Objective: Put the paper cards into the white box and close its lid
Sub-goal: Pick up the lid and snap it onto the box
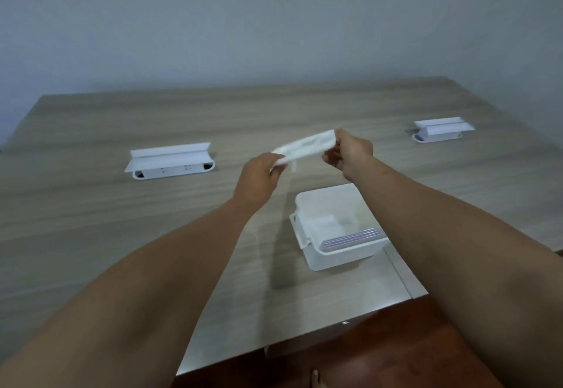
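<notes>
The white box [313, 204] stands open on the wooden table, right of centre near the front edge. Inside it a stack of paper cards [353, 239] with purple-striped edges leans against the near wall. Above and behind the box both hands hold the white lid [304, 146] in the air, tilted and blurred. My left hand [257, 182] grips the lid's left end, and my right hand [350, 151] grips its right end. The lid is apart from the box.
Two white socket units with raised flaps are set into the wooden table [91, 220]: one at the left [170, 160], one at the far right [441, 130]. The table's front edge runs diagonally at the lower right, with brown floor [380, 351] beyond it.
</notes>
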Demonstrator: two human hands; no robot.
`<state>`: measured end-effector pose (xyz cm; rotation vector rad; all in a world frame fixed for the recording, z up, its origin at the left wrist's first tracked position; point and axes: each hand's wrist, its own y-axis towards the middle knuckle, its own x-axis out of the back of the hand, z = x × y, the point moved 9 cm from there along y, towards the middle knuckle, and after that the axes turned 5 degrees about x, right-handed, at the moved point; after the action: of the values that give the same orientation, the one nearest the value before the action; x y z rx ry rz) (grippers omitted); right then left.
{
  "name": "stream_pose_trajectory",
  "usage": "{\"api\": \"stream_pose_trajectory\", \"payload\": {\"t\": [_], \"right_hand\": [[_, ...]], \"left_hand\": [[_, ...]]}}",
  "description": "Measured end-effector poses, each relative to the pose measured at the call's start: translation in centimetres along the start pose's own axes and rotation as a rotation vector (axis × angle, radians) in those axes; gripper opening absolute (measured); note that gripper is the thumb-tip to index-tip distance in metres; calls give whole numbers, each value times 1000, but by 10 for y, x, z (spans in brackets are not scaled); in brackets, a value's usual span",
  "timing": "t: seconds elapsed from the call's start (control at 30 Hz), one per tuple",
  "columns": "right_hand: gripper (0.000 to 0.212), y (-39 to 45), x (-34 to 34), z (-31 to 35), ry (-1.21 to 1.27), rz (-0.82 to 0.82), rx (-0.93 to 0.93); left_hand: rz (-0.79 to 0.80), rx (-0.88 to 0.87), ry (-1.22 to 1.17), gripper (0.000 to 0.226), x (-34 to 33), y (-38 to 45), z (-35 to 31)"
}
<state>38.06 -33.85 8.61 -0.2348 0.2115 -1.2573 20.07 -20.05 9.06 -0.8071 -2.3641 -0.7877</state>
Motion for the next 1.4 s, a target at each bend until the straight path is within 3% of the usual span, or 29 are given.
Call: {"api": "stream_pose_trajectory", "payload": {"t": [0.1, 0.2, 0.3, 0.47, 0.57, 0.7, 0.8, 1.03, 1.17, 1.23, 1.33, 1.4], "right_hand": [[35, 21, 32, 23, -124, 39, 83], [36, 48, 79, 33, -406, -4, 169], [50, 69, 111, 26, -649, 13, 233], [42, 92, 138, -3, -657, 118, 221], [33, 103, 151, -22, -721, 163, 225], [31, 106, 158, -45, -838, 223, 225], [26, 107, 162, -63, -937, 251, 185], [39, 128, 170, -104, -1067, 256, 88], [30, 120, 175, -105, -935, 279, 60], [28, 120, 178, -110, -791, 260, 30], [30, 121, 179, -118, -649, 236, -32], [30, 121, 180, -128, -549, 232, -131]], "left_hand": [[-56, 181, -125, 23, -11, 16, -19], [-103, 417, -400, 25, -30, 22, -24], [-108, 547, -556, 28, -54, 17, -25], [-54, 778, -735, 29, -106, -25, -1], [-88, 830, -605, 33, -123, -56, 14], [-16, 881, -106, 47, -139, -94, 29], [9, 970, 109, 56, -149, -119, 36], [46, 1056, 150, 55, -161, -123, 45], [110, 1066, 164, 59, -160, -113, 53], [121, 1084, -12, 55, -165, -110, 55], [219, 1244, -293, 78, -174, -118, 61], [325, 1283, -380, 68, -179, -122, 64]]}}
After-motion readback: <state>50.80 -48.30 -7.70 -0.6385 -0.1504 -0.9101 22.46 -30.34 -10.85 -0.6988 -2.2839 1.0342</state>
